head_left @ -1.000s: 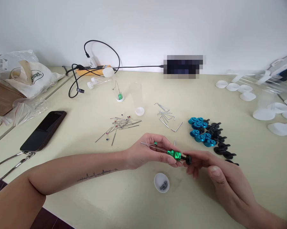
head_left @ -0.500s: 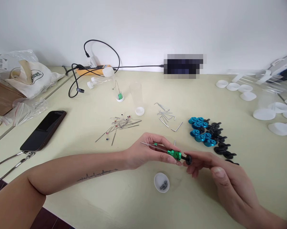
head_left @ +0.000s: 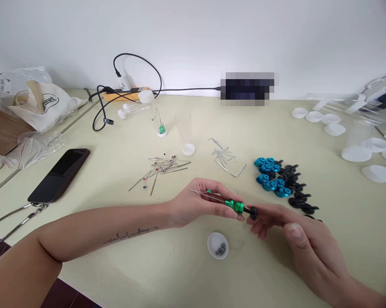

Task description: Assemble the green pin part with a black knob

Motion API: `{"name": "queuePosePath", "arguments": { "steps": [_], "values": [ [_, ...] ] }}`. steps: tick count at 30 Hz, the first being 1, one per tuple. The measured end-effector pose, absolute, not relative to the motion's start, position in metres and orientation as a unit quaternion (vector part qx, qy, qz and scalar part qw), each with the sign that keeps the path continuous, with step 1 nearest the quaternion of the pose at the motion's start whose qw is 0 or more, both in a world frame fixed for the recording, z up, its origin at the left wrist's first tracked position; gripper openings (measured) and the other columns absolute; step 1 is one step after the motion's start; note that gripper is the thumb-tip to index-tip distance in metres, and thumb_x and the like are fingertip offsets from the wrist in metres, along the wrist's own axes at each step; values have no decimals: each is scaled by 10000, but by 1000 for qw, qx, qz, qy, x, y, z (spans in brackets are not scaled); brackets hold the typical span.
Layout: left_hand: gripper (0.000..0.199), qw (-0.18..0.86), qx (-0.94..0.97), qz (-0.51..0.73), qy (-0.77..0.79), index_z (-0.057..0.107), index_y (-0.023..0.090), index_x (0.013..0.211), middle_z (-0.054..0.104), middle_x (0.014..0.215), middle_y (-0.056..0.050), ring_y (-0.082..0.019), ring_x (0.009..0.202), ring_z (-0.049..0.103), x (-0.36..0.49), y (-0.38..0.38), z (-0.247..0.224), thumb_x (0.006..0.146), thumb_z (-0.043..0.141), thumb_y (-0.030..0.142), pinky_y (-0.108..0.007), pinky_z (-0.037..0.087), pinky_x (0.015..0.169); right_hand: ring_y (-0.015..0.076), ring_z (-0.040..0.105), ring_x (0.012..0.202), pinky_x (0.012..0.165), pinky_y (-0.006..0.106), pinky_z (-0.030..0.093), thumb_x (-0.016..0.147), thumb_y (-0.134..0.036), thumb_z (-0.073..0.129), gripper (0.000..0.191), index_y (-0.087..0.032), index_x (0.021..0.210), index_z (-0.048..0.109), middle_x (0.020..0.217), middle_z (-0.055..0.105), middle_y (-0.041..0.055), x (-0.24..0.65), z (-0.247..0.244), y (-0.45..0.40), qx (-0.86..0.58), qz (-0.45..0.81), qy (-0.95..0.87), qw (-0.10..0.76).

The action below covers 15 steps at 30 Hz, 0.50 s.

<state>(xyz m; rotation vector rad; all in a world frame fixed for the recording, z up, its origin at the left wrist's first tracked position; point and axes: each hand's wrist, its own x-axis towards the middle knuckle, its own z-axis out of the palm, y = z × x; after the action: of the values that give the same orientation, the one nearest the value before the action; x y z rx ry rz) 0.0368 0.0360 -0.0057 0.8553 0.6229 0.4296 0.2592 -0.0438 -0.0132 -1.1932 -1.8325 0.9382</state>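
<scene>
Hands meet just above the pale green desk (head_left: 116, 265), near its front edge. Left hand (head_left: 199, 205) is closed around a small green metal cylinder with a thin steel pin running through it (head_left: 234, 205), the pin's free end projecting back past the fingers. Right hand (head_left: 295, 239) pinches a small black round knob (head_left: 253, 213) at the cylinder's other end, touching it. Directly below the two hands lies a shallow white cap holding small dark screws (head_left: 218, 246). Behind the left hand lies a scattered heap of steel pins with coloured heads (head_left: 159, 169); further right, a loose pile of bent steel hex keys (head_left: 223, 155). Near the right hand sits a cluster of blue metal spools (head_left: 271, 177), touching a row of black plastic knobs (head_left: 297, 188). A black smartphone on a strap (head_left: 58, 175) rests well apart at far left.
</scene>
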Motion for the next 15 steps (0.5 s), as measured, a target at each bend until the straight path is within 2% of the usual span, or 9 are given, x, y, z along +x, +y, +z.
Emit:
{"name": "queuePosePath", "arguments": {
  "steps": [8, 12, 15],
  "values": [
    [320, 840, 406, 205, 296, 675, 143, 946, 663, 988, -74, -189, 924, 671, 37, 36, -5, 649, 773, 207, -345, 543, 941, 31, 586, 787, 707, 114, 500, 978, -323, 240, 383, -348, 1255, 502, 886, 611, -11, 260, -13, -45, -469, 371, -713, 366],
    [307, 842, 400, 206, 298, 674, 146, 939, 671, 972, -66, -174, 900, 676, 38, 36, -3, 653, 769, 198, -284, 552, 896, 50, 590, 791, 707, 144, 515, 976, -329, 234, 395, -330, 1293, 468, 916, 605, 10, 260, -15, -45, -469, 384, -702, 373],
    [310, 843, 397, 208, 298, 675, 141, 934, 672, 962, -68, -181, 893, 678, 38, 35, -3, 645, 773, 198, -288, 553, 892, 49, 588, 789, 704, 141, 511, 975, -317, 242, 392, -320, 1288, 479, 908, 603, 14, 260, -16, -45, -465, 382, -707, 370]
  ]
}}
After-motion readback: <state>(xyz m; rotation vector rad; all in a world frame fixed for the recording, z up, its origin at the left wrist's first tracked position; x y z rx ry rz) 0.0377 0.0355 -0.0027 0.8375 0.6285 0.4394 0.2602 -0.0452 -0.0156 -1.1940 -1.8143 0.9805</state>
